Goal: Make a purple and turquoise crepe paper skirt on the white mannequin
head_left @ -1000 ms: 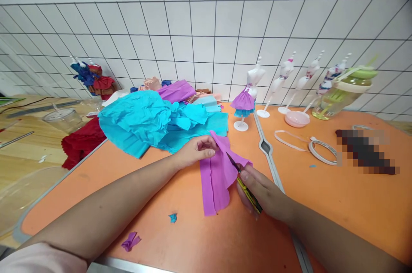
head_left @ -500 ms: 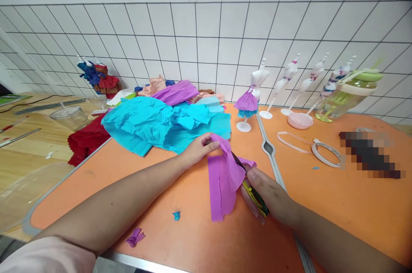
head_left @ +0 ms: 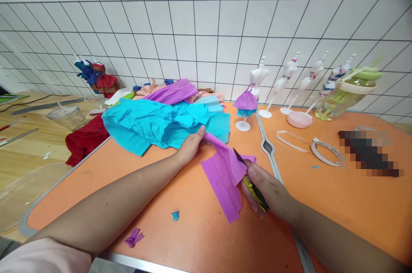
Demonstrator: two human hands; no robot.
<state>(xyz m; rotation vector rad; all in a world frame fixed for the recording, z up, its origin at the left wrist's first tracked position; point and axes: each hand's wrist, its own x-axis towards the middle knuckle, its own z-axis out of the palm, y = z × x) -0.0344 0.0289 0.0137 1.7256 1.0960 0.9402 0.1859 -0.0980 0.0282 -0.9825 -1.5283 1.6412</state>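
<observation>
My left hand pinches the top end of a strip of purple crepe paper, stretched out over the orange table. My right hand is closed round yellow-handled scissors; their dark blades are in the paper's right edge. Behind my left hand lies a heap of turquoise crepe paper.
A small mannequin in a purple and blue skirt stands behind, with three more mannequins to its right. A pink dish, a green-lidded jar, a tape ring, red paper and paper scraps lie around.
My left hand has drawn the paper's top end up and to the left, towards the turquoise heap. The strip now lies slanted, its lower end swung right. My right hand with the scissors barely moved.
</observation>
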